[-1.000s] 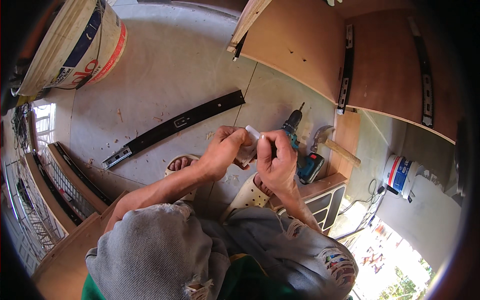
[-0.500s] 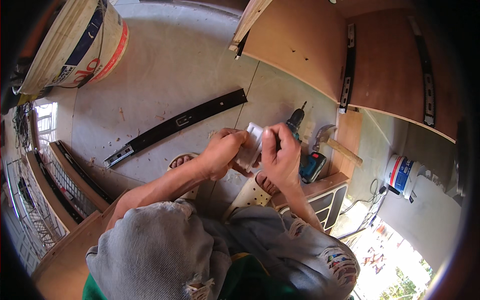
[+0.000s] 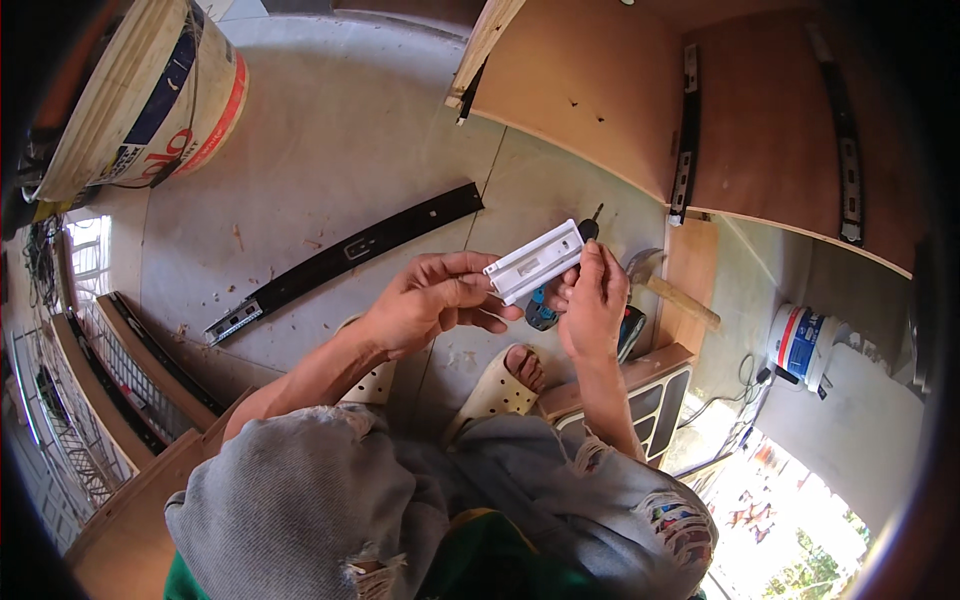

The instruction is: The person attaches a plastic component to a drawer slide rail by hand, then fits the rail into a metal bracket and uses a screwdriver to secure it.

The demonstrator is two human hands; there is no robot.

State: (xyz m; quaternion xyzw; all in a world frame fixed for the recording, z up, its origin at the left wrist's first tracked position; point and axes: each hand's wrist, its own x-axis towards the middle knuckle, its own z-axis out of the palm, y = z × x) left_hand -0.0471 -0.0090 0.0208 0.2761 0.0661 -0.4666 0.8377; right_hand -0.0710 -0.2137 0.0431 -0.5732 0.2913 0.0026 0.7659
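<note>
A white rectangular plastic piece [image 3: 540, 265], with raised rails along its long sides and small slots in its face, is held tilted above the floor. My right hand [image 3: 595, 305] pinches its right end between thumb and fingers. At the left end, the thumb and index finger of my left hand [image 3: 435, 300] hold the piece, the other fingers partly stretched out below. Behind the piece and my right hand, a cordless drill [image 3: 541, 312] is mostly hidden; its bit shows above. Just left of my hands, a black metal drawer slide [image 3: 370, 240] lies on the floor.
A claw hammer [image 3: 680, 302] rests by a wooden board at right. An open wooden cabinet [image 3: 590, 95] with mounted slides stands at far right. A large paint bucket [image 3: 170, 100] is at far left, wire-basket drawers [image 3: 95, 390] at left. Wood chips litter the tiled floor [image 3: 330, 130].
The white piece has turned so its slotted face shows more, and it has shifted right and up. My right hand moved along with it; my left fingers have loosened and spread.
</note>
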